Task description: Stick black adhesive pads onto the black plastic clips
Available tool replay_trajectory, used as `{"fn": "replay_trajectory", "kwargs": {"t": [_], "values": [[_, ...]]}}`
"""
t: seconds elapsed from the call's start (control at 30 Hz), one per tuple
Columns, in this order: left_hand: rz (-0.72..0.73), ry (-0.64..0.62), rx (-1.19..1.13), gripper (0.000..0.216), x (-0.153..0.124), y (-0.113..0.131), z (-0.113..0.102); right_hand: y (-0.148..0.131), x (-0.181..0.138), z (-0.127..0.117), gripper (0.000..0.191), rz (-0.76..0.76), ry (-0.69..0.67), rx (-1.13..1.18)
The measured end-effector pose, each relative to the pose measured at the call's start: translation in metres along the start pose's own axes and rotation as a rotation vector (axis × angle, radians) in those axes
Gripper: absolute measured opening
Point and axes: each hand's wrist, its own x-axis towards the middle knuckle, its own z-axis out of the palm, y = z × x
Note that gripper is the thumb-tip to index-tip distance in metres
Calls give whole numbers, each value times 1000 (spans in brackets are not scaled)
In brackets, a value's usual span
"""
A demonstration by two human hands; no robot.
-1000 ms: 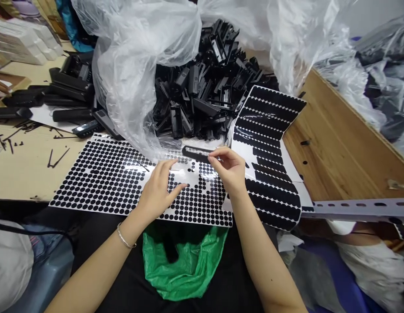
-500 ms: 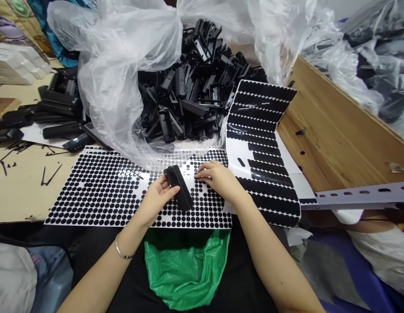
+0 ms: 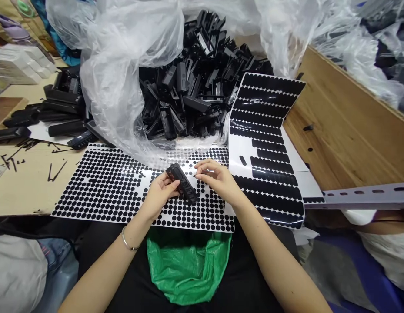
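My left hand point(image 3: 159, 194) grips a black plastic part point(image 3: 184, 184), tilted with its long side running down to the right, just above a white sheet of round black dots point(image 3: 107, 182). My right hand point(image 3: 218, 179) hovers beside the part's upper end, thumb and forefinger pinched together on something too small to make out. A silver bracelet point(image 3: 128, 243) sits on my left wrist. To the right lies a second sheet with oblong black pads point(image 3: 267, 143), its far end curling up.
A clear plastic bag point(image 3: 123, 78) spills a heap of black plastic parts point(image 3: 195, 95) behind the sheets. More black parts point(image 3: 61, 108) lie at the left. A wooden board point(image 3: 345, 126) and a grey slotted metal bar point(image 3: 361, 195) stand at right. A green bag point(image 3: 188, 265) rests in my lap.
My left hand has picked up a black part and turned it over the dot sheet. My right hand moved from the sheet's edge to the part's top end, pinched.
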Motion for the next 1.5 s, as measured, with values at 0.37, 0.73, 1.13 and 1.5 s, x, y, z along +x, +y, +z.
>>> {"fn": "replay_trajectory", "kwargs": {"t": [0.37,0.73,1.13,1.5], "values": [[14,24,-1,34,0,-1,0,7,-8,30,21,143,1,324],[-3,30,-10,34,-2,3,2,8,-10,36,15,127,41,257],[-5,54,3,34,-2,1,2,9,-12,43,8,23,142,141],[17,64,14,35,-2,-1,2,2,-16,51,9,-10,235,66]]}}
